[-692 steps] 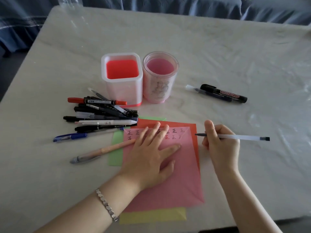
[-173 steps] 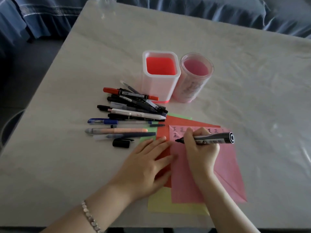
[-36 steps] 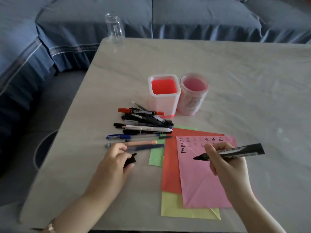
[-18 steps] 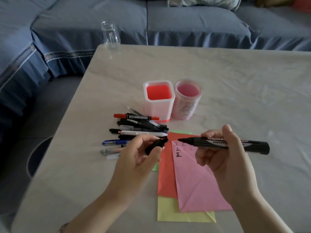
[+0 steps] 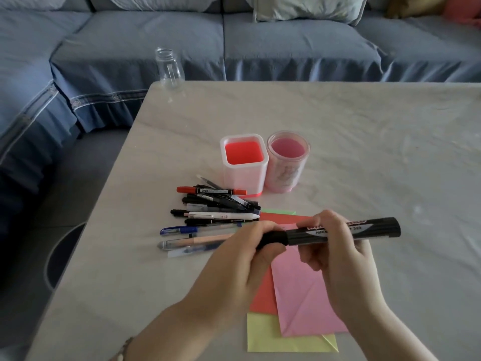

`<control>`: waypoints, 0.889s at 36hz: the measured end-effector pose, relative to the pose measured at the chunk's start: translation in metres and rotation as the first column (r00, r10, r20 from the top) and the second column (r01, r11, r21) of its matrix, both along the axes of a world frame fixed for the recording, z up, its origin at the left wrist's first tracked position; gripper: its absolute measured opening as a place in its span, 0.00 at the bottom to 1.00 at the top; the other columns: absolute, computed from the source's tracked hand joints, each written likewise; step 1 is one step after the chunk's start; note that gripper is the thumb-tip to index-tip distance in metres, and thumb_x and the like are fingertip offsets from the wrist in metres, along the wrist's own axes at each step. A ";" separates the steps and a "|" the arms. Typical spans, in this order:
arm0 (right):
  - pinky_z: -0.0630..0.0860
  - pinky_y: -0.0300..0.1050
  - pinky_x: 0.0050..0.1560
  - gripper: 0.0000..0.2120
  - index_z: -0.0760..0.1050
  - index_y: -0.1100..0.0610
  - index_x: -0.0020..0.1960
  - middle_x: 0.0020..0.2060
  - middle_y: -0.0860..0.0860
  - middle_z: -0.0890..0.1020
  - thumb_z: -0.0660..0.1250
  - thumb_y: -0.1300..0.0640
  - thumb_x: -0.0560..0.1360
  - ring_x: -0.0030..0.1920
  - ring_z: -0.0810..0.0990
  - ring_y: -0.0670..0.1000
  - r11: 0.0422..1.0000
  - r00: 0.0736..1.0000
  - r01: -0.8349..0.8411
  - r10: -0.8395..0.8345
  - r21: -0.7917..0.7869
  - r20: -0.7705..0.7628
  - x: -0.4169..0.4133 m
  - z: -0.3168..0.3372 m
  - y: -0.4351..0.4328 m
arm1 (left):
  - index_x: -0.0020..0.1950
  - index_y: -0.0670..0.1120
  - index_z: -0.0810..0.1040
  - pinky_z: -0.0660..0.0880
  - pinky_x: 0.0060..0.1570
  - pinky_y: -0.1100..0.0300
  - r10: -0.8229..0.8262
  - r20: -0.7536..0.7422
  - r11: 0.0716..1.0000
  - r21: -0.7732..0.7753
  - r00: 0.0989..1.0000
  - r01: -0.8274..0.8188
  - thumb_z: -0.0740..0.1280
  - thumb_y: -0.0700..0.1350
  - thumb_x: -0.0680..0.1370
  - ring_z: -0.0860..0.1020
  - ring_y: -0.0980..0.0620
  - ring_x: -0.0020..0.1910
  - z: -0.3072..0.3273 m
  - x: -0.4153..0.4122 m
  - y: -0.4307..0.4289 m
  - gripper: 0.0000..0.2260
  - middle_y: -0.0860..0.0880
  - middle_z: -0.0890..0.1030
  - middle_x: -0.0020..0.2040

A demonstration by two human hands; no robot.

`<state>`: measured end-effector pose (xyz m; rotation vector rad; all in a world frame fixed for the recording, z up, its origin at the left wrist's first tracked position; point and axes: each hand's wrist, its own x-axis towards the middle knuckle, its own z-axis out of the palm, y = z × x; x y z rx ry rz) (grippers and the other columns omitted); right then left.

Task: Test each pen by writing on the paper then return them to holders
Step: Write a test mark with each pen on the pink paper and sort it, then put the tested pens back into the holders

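A black whiteboard marker [image 5: 369, 230] lies level in the air above the pink paper [image 5: 304, 293]. My right hand [image 5: 335, 259] grips its barrel. My left hand [image 5: 247, 259] is closed around the black cap [image 5: 273, 238], which sits on the marker's tip. Stacked under the pink sheet are a red [image 5: 263, 295], a yellow [image 5: 263, 337] and a green sheet [image 5: 278, 212]. A heap of pens [image 5: 216, 204] lies left of the paper. Behind it stand a square holder [image 5: 244, 162] with a red inside and a round pink holder [image 5: 287, 160], both without pens.
A clear glass jar [image 5: 169, 67] stands at the table's far left corner. A blue sofa [image 5: 234, 43] runs behind and to the left of the marble table [image 5: 364, 142]. The table's left edge is close to the pen heap.
My left hand picked the cap off the table, raised it and brought it to the marker. The cap is now on the tip. The view has tilted up.
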<state>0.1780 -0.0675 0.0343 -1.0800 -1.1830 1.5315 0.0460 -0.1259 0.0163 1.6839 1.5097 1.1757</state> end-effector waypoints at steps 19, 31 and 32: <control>0.75 0.35 0.45 0.12 0.73 0.37 0.53 0.46 0.45 0.82 0.66 0.50 0.72 0.45 0.81 0.47 0.800 0.841 -0.450 0.232 0.396 0.488 0.029 -0.011 0.049 | 0.60 0.44 0.76 0.68 0.59 0.58 0.138 -0.490 0.978 -0.072 0.861 -0.197 0.65 0.53 0.76 0.74 0.50 0.59 0.022 -0.028 0.126 0.18 0.47 0.77 0.57; 0.75 0.31 0.47 0.22 0.76 0.40 0.50 0.48 0.52 0.81 0.63 0.69 0.75 0.44 0.82 0.45 0.810 0.952 0.004 -0.182 0.587 0.245 0.037 0.019 0.114 | 0.61 0.46 0.70 0.62 0.61 0.54 0.024 -0.827 0.965 -0.127 0.561 -0.228 0.69 0.70 0.63 0.74 0.48 0.57 0.004 -0.023 0.200 0.36 0.49 0.77 0.58; 0.77 0.33 0.47 0.23 0.73 0.40 0.54 0.49 0.50 0.79 0.63 0.69 0.74 0.43 0.83 0.45 0.802 0.962 0.049 -0.198 0.595 0.189 0.032 0.022 0.119 | 0.61 0.47 0.70 0.62 0.61 0.54 0.017 -0.817 0.970 -0.127 0.576 -0.208 0.69 0.70 0.63 0.74 0.49 0.57 0.002 -0.024 0.199 0.36 0.50 0.77 0.58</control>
